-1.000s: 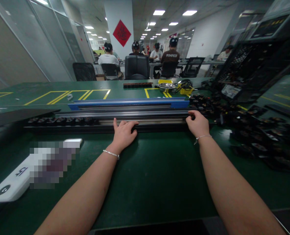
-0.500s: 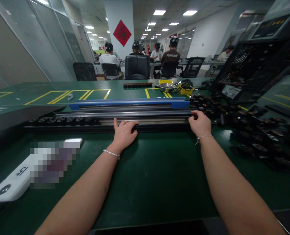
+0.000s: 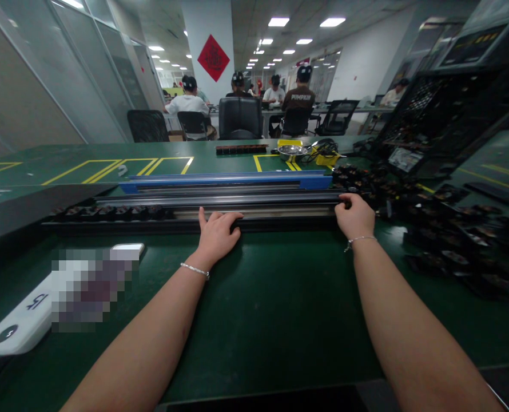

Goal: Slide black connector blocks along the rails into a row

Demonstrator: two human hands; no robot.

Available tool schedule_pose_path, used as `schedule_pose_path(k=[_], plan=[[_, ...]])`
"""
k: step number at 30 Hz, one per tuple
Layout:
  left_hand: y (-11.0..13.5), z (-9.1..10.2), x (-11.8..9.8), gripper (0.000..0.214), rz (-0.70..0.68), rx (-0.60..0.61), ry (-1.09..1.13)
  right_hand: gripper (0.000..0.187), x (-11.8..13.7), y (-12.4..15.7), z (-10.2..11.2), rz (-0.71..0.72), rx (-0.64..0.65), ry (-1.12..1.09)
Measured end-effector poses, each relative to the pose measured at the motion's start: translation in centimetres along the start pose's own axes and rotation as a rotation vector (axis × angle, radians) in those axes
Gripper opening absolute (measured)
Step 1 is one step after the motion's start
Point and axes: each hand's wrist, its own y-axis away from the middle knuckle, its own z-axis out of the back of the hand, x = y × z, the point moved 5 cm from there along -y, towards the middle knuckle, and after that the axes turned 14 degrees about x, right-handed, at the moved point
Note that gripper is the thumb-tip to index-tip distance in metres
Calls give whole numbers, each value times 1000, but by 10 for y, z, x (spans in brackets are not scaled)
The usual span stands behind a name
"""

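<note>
My left hand lies with its fingers spread on the front edge of a long dark rail, near its middle. At the rail's right end, my right hand is closed in a pinch. A dark bit shows between its thumb and fingers, too small to name. Several small black parts sit in a row in the left part of the rail, and a bare metal-coloured strip runs between my hands. Just behind lies a long dark bar, with a blue bar beyond it.
Many small black parts are heaped at the right. Behind them stands a tilted black case. A metal bowl and a dark strip lie farther back. A white device, partly blurred, lies at the left on the green table.
My right hand has shifted slightly to the right at the rail's end, still pinched. My left hand has stayed in place on the rail.
</note>
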Motion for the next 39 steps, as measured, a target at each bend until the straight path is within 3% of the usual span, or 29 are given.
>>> schedule_pose_path(k=[20, 39], plan=[[0, 0, 1, 35, -11, -2, 8, 34, -14, -4, 5, -46, -41, 36], [0, -1, 2, 35, -1, 0, 3, 39, -30, -3, 15, -136, -190, -4]])
